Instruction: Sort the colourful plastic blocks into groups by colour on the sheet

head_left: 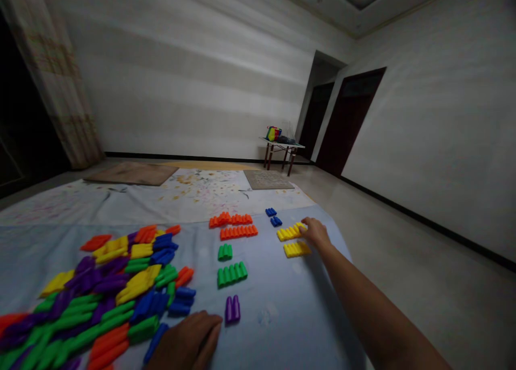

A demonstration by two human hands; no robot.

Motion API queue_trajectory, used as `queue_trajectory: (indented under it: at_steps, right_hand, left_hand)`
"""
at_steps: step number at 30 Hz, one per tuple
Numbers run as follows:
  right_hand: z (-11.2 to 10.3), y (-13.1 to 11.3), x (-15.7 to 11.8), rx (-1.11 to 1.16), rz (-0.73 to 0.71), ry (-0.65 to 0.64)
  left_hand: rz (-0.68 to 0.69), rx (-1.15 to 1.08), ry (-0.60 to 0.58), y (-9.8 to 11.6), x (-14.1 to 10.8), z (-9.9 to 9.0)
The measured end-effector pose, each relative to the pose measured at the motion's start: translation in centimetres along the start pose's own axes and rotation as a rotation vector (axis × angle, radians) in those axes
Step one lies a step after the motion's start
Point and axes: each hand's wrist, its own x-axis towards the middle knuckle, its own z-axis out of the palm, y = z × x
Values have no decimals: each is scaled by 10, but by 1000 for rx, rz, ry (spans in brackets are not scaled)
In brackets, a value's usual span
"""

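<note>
My right hand [316,232] is at the right end of the upper yellow row [291,232], its fingertips closed on a yellow piece there. Below it lies a second yellow row [296,249]. My left hand [189,340] rests low on the cloth with fingers bent together, beside the heap; whatever is under its fingers is hidden. A purple pair [233,309] stands just right of it. Farther up are green groups [232,275], orange rows [238,232] and small blue groups [276,221]. The mixed heap of coloured pieces [97,284] spreads across the left.
A pale blue cloth [282,294] and a flowered cloth [201,190] cover the surface. Two flat boards lie at the far side, one brown [131,173], one grey [268,179]. Beyond stands a small table [298,145] with a colourful bag [274,133].
</note>
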Motion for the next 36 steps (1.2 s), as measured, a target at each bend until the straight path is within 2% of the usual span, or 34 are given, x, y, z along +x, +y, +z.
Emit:
queue_trajectory:
  at_steps: [3,6,10,13,16,18,23,26,29,33,36]
  right_hand:
    - [1,-18,-11,85,-88,47]
    - [4,-51,-36,297,-292,70]
    - [5,-106,-89,504,-544,-9]
    - [5,-142,-124,554,-679,-96]
    - [6,-170,-146,529,-741,-205]
    - [7,-185,-153,489,-757,-253]
    - [11,-217,-160,380,-807,-283]
    - [14,-229,-161,305,-829,-315]
    - [14,-229,-162,328,-840,-322]
    - [13,-214,-166,398,-870,-271]
    - [10,-198,-168,391,-931,-301]
  left_hand:
    - [-56,-32,-19,9,1,-9]
    - [-88,-61,-1,9,2,-17]
    - [-168,-53,43,0,1,-31]
    - [-236,-25,146,-10,0,-44]
    - [-311,53,303,-26,-1,-56]
    - [-355,121,359,-37,-3,-60]
    - [-451,247,349,-54,-7,-59]
    - [-470,261,303,-58,-8,-56]
    - [-498,270,273,-64,-9,-53]
    - [-541,316,247,-72,-11,-52]
    - [-591,353,229,-73,-13,-54]
